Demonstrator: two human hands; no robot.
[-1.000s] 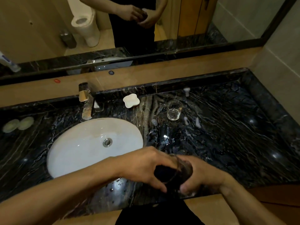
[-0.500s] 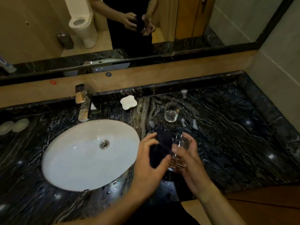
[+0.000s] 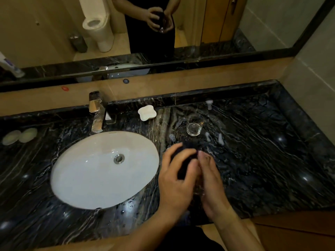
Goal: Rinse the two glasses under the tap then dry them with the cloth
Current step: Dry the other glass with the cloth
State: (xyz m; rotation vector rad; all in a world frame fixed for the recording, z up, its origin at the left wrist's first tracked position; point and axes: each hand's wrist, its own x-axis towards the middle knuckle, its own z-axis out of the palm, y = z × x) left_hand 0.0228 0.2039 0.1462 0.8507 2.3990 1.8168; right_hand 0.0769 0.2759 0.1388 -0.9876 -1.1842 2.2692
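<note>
Drying continues: left hand (image 3: 174, 180) now bunches the dark cloth (image 3: 184, 158) over the tumbler (image 3: 198, 187) gripped by right hand (image 3: 212, 185).

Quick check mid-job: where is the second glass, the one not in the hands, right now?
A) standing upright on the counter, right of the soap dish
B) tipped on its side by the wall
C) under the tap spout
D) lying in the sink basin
A: the free glass stands upright on the dark counter, to the right of the white soap dish, well clear of the basin and tap.
</note>
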